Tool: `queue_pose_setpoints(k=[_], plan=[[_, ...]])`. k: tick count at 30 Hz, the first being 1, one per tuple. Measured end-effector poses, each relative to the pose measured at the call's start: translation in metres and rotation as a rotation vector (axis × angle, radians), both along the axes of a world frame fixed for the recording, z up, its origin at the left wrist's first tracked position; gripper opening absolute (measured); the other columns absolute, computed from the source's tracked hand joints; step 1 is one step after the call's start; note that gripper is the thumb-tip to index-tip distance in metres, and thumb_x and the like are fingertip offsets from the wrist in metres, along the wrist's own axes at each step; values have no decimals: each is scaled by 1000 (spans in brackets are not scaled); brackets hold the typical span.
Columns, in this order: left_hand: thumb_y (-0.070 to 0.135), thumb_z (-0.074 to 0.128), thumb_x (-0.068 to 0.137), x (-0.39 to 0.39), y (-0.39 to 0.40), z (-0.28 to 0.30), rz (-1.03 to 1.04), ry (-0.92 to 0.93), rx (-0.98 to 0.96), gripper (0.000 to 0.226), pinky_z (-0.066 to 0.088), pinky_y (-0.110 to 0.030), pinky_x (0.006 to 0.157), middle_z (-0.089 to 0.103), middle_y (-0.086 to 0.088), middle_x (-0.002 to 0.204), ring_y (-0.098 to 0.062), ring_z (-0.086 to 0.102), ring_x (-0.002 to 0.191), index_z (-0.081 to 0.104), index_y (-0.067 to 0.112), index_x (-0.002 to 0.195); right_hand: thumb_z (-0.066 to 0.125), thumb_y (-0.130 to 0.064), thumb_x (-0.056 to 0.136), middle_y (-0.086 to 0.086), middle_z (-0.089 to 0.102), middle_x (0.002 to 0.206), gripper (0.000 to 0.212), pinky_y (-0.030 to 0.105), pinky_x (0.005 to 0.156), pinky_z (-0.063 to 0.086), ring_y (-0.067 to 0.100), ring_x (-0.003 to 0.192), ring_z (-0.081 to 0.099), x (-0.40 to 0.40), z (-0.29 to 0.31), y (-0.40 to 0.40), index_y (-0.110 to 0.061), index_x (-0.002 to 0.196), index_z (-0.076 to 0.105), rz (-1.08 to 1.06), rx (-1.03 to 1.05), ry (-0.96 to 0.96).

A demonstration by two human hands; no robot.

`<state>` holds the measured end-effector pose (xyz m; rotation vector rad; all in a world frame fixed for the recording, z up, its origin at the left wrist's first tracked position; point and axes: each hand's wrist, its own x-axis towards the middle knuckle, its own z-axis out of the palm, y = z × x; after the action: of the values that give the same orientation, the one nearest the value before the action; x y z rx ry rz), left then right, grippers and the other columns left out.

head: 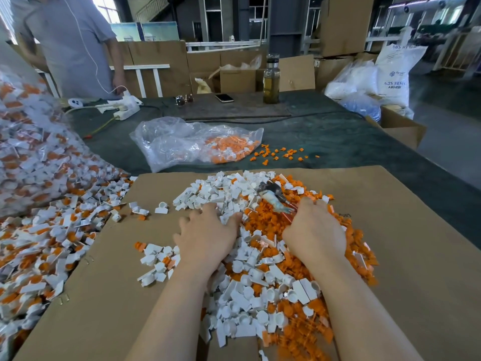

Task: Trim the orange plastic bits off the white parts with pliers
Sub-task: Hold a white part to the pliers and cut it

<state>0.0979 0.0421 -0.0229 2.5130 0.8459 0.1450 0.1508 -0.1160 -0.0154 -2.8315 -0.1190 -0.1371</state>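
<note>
A mixed heap of white parts [244,290] and cut orange bits [268,217] lies on a cardboard sheet [406,256] in front of me. My left hand [208,235] rests palm down on the white parts with its fingers spread. On the orange bits lies my right hand [316,230], also palm down, fingertips sunk into the heap. The pliers [274,196] lie on top of the heap just ahead of my right hand, head pointing away. Their blue and red handle ends reach the thumb side of that hand; no finger visibly wraps them.
At left, a large clear bag and a loose spill of uncut white-and-orange parts [44,230]. Beyond the cardboard lie a smaller bag of orange bits [197,144] and scattered orange bits [281,153]. A person [73,45], power strips [125,106], sunglasses [184,99], phone [224,97], bottle [271,79] at the far edge.
</note>
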Motion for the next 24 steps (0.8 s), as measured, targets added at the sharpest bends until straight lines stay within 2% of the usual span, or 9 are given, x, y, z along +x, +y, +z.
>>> queue_pose_setpoints(k=[4, 8, 11, 15, 17, 19, 24], plan=[[60, 55, 91, 2, 1, 0, -88, -110, -92, 58, 39, -47, 106, 52, -7, 142, -31, 45, 131, 48, 30, 140, 67, -25, 85, 2, 59, 111, 46, 26, 61, 47, 17, 82, 56, -1, -1, 8, -17, 126, 48, 127, 85, -20], [43, 67, 90, 3, 1, 0, -187, -296, -194, 47, 45, -30, 94, 58, 2, 133, -15, 56, 112, 56, 30, 134, 64, -18, 86, -5, 58, 100, 39, 18, 48, 34, 12, 73, 51, 0, -4, 13, -21, 122, 50, 169, 168, -97], [36, 70, 90, 4, -2, 0, -263, -353, -176, 42, 43, -25, 88, 57, 4, 129, -10, 57, 102, 60, 32, 130, 64, -20, 86, -5, 61, 102, 37, 20, 53, 42, 12, 76, 56, 2, -6, 14, -22, 120, 51, 177, 197, -135], [46, 70, 87, 5, -2, -2, -361, -301, -87, 41, 42, -27, 91, 53, 7, 123, -13, 51, 115, 62, 34, 125, 64, -26, 87, -3, 62, 102, 34, 20, 53, 41, 12, 77, 56, 5, -8, 13, -22, 119, 51, 170, 223, -155], [53, 71, 83, 4, -3, -4, -406, -284, -45, 42, 39, -24, 89, 46, 13, 116, -8, 46, 112, 62, 39, 122, 65, -29, 88, -4, 63, 105, 35, 19, 55, 42, 11, 82, 59, 7, -9, 13, -23, 119, 51, 168, 251, -160], [56, 71, 82, 5, -4, -5, -435, -280, -4, 41, 37, -23, 88, 42, 17, 111, -5, 44, 109, 62, 43, 119, 66, -30, 88, -7, 64, 105, 35, 14, 55, 38, 7, 80, 54, 8, -9, 13, -24, 120, 53, 174, 327, -163], [50, 72, 84, 9, -6, -4, -440, -324, 34, 40, 40, -28, 93, 53, 11, 120, -13, 48, 116, 64, 39, 121, 66, -27, 90, -23, 45, 87, 34, 7, 58, 34, -3, 74, 46, 10, -9, 12, -21, 121, 55, 224, 541, -197]])
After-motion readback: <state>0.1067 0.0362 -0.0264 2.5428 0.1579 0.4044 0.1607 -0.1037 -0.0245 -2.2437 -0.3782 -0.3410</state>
